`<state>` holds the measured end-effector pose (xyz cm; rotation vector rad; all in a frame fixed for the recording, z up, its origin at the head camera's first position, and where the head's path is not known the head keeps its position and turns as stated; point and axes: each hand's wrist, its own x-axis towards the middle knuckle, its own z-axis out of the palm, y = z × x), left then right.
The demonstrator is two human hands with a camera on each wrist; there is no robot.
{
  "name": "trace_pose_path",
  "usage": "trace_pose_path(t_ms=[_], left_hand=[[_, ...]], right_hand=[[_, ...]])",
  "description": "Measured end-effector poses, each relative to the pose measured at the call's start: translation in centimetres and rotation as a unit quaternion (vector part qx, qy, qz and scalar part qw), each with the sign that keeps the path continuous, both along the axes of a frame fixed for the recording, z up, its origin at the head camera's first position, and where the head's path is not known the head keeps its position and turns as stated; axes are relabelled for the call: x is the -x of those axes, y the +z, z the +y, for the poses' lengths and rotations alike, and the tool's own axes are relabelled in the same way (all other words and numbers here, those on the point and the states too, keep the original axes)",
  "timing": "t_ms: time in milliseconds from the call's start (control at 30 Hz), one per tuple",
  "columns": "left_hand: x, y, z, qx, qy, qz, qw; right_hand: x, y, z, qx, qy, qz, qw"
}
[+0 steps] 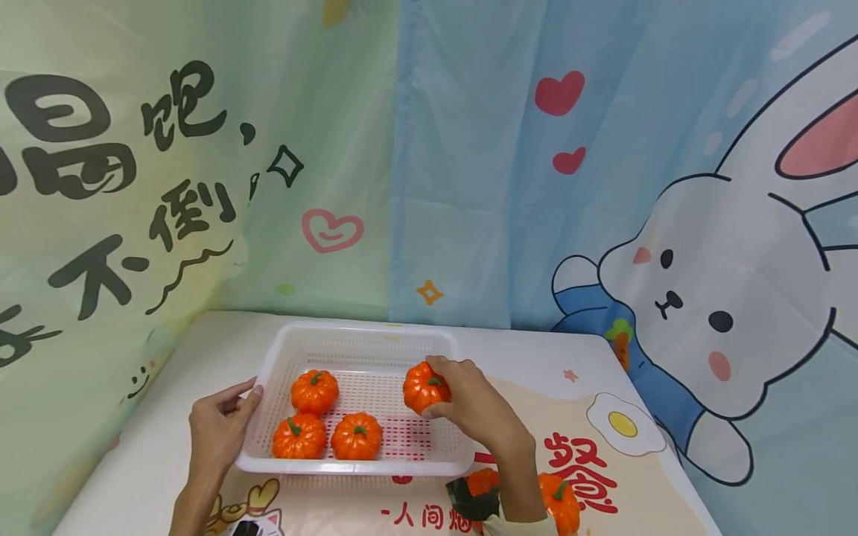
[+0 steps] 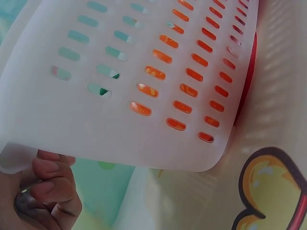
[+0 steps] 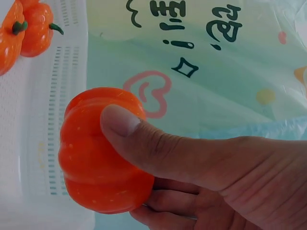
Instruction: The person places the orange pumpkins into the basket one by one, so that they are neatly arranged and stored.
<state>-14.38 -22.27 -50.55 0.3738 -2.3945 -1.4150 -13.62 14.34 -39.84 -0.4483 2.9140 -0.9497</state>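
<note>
A white perforated basket stands on the table, with three small orange pumpkins, one of them, in its left and middle part. My right hand grips another orange pumpkin over the basket's right part; in the right wrist view the thumb lies across this pumpkin. At the basket's left rim, my left hand pinches the edge between thumb and fingers. The left wrist view has the hand with curled fingers at the rim of the basket, orange showing through its slots.
Near the table's front edge, partly behind my right forearm, lie an orange pumpkin, a dark green object and another orange thing. A printed cloth hangs behind the table.
</note>
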Motion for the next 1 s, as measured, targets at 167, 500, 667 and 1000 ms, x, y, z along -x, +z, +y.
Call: trace_pose_path(t_ms=[167,500,667,1000], left_hand=[[0.0,0.0,0.0,-0.004,0.0,0.007,1.0],[0.0,-0.1,0.2,-0.005,-0.002,0.013,0.9999],[-0.1,-0.2,0.1,-0.01,-0.005,0.018,0.9998],[-0.2,-0.4,-0.2,-0.01,-0.01,0.028,0.9995]], right_hand=[[0.4,-0.2,-0.9,0.004,0.027,0.001,0.9996],[1.9,-1.1,-2.3,0.012,0.067,0.008,0.9977],[2.3,-1.2,-2.9,0.005,0.062,0.004,0.9981],[3.6,-1.5,-4.4,0.002,0.085,0.004,0.9963]])
